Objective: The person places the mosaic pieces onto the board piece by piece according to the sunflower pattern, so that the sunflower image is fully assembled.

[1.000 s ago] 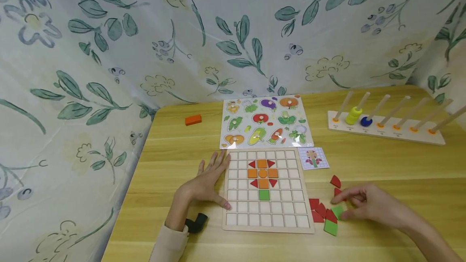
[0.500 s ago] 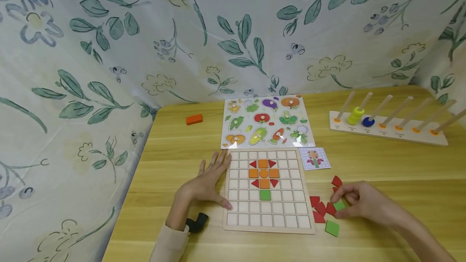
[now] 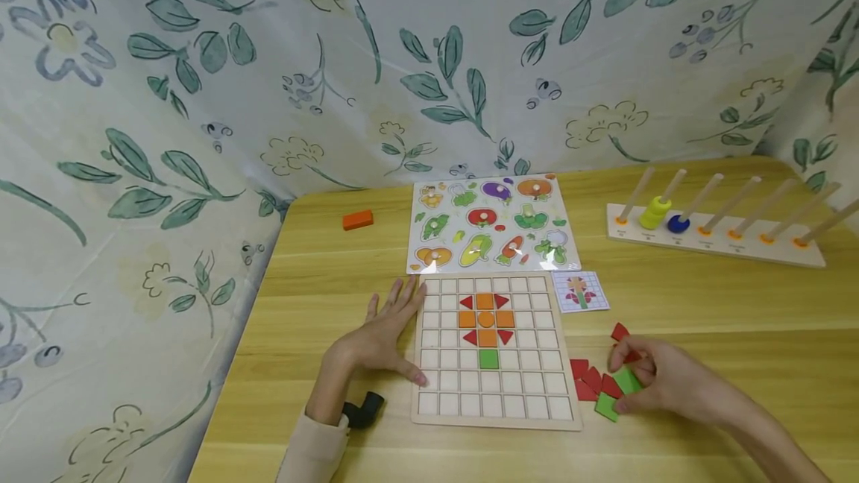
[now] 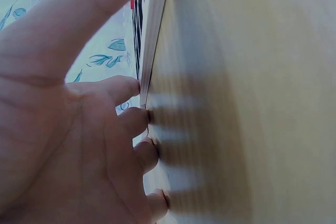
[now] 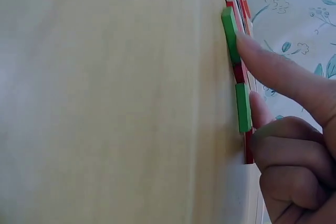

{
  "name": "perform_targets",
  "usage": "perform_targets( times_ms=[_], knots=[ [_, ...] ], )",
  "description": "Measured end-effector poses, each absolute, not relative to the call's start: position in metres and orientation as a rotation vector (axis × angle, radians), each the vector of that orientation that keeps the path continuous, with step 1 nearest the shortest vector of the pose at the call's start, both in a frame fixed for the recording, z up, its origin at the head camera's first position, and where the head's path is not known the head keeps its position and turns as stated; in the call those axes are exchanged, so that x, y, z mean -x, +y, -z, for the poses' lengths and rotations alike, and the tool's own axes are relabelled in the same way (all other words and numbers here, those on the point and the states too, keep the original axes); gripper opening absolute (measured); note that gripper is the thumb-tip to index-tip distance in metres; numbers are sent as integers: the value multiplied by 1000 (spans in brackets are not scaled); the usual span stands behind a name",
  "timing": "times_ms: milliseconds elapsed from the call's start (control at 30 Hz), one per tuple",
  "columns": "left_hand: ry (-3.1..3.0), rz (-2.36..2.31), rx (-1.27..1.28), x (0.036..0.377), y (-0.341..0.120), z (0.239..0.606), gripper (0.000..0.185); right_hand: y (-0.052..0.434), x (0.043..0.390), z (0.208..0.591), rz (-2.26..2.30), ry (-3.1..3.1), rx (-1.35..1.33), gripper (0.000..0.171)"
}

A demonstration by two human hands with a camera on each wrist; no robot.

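My left hand (image 3: 376, 338) lies with spread fingers along the left edge of a wooden grid board (image 3: 493, 422). Thumb and fingertips rest at that edge. On the board, orange squares, an orange circle, red triangles and one green square (image 3: 488, 358) form a flower-like pattern. Right of the board, my right hand (image 3: 681, 386) is low over loose tiles. Its thumb touches a green square tile (image 3: 605, 408), also seen in the right wrist view (image 5: 229, 32). The index finger reaches beside a second green tile (image 3: 628, 380); the other fingers are curled in. Several red tiles (image 3: 585, 389) lie close by.
A small pattern card (image 3: 581, 291) lies at the board's upper right. Behind the board is a vegetable puzzle (image 3: 493, 223). A pegged counting stand (image 3: 714, 238) stands at the back right, an orange block (image 3: 358, 220) at the back left. A black elbow-shaped piece (image 3: 365, 410) is by the left wrist.
The right hand has shifted slightly down and left, its thumb now at the lower green tile. That tile has moved up and left against the red tiles. The left hand has stayed put.
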State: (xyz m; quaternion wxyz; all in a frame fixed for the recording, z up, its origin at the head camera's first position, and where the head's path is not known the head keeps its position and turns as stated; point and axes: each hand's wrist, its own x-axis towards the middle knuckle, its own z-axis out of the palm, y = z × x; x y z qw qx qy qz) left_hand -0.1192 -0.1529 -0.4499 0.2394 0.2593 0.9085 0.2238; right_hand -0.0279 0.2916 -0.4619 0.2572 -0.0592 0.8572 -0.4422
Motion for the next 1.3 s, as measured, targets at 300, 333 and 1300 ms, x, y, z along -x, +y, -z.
perform_targets(
  times_ms=[300, 333, 1300],
  knots=[
    [2482, -616, -708, 119, -153, 450, 145, 297, 32, 460, 1280, 2437, 231, 37],
    [2481, -616, -709, 119, -153, 449, 145, 298, 32, 460, 1279, 2441, 241, 37],
    [2484, -613, -711, 120, -154, 451, 145, 321, 34, 455, 1113, 2465, 217, 33]
  ],
)
